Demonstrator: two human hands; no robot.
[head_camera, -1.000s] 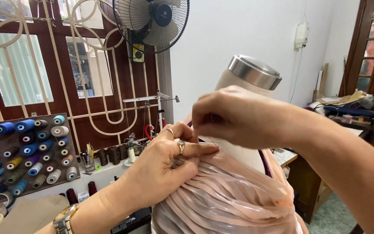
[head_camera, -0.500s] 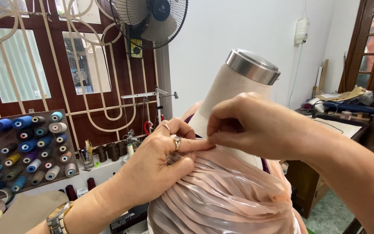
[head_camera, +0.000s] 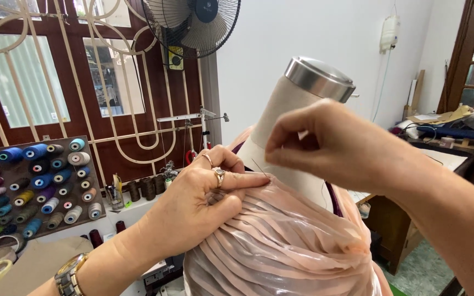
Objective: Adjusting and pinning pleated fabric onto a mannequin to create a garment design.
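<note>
Our left hand (head_camera: 204, 192) presses flat, fingers extended, on the pleated peach fabric (head_camera: 281, 241); at three o'clock our right hand (head_camera: 325, 142) pinches a thin needle (head_camera: 259, 167). If that pressure slackens, we judge the pleats could slide on the dress form (head_camera: 297, 115), or the needle could prick a fingertip.

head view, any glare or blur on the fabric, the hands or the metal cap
Head view: soft glare streaks the lower folds of the pink pleated fabric; the metal cap shows a mild sheen; the left hand is sharp, the right hand slightly soft; the windows look bright but not blown out.
</note>
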